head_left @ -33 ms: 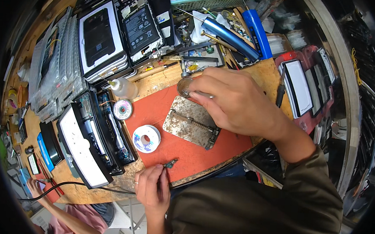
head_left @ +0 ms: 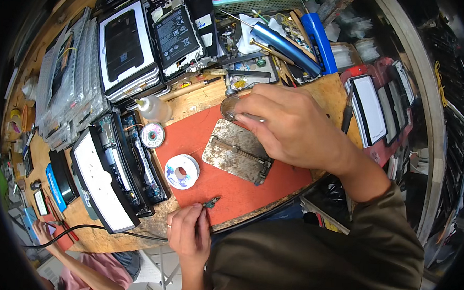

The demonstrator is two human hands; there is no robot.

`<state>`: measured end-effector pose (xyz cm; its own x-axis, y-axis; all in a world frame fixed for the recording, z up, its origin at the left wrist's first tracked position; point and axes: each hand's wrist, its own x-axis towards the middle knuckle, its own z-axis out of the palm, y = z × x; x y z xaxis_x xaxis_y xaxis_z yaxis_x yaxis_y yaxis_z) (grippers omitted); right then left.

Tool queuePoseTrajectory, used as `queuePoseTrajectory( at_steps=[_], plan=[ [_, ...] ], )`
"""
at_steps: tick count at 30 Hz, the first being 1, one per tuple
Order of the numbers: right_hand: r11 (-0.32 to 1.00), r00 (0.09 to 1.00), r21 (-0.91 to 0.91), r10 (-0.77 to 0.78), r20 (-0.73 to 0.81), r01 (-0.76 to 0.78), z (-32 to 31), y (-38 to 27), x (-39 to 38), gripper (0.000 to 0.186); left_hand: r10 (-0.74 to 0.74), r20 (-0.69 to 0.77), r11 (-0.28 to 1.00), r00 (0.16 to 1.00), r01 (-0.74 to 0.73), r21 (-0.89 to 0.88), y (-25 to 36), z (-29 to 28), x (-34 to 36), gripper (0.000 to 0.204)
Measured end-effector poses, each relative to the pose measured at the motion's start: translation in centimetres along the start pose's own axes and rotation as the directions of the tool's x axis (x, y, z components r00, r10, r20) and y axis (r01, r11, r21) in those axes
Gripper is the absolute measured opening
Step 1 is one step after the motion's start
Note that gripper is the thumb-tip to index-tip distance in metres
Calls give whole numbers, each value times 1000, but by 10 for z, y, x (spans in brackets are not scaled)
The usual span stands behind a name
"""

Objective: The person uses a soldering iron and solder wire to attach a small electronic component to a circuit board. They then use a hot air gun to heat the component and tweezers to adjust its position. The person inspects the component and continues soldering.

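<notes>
At the near edge of the red-orange mat [head_left: 224, 194], my left hand [head_left: 188, 229] is closed, its fingertips pinching a small dark green circuit board piece [head_left: 211, 201]. My right hand [head_left: 290, 127] is over the far side of the mat, thumb and fingers pinched together at a small round dish [head_left: 228, 108]. A silvery glint shows by the thumb, but the hand hides what it grips. Below the right hand lies a stained metal board holder [head_left: 230, 154] with a spring-like bar across it. A white spool [head_left: 189, 166] stands left of the holder.
A smaller solder reel [head_left: 152, 135] and a squeeze bottle [head_left: 155, 109] stand beyond the white spool. Stacked phone parts [head_left: 107, 180] line the left. Blue-handled tools [head_left: 284, 47] lie at the back. A black cable [head_left: 91, 227] crosses the near left, by another person's hand [head_left: 42, 233].
</notes>
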<state>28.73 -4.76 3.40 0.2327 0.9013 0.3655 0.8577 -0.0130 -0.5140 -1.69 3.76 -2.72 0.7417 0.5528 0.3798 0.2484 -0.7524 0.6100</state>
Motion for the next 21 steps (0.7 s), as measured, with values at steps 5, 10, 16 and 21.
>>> queuePoseTrajectory(
  at_steps=[5, 10, 16, 21],
  plan=[
    [999, 999, 38, -32, -34, 34, -1, 0, 2, 16, 10, 4, 1000, 1000, -10, -5, -1, 0, 1, 31],
    [996, 998, 81, -25, -63, 30, 1, 5, -3, 19, 16, 12, 1000, 1000, -16, -2, -1, -1, 2, 31],
    [992, 994, 119, -40, -102, 52, 4, 11, -5, 22, 14, 13, 1000, 1000, -14, -10, -2, -1, 1, 31],
    [983, 983, 161, -56, -177, 85, 1, 7, -7, 24, 6, 11, 1000, 1000, -6, -1, -1, -1, 0, 31]
  ],
)
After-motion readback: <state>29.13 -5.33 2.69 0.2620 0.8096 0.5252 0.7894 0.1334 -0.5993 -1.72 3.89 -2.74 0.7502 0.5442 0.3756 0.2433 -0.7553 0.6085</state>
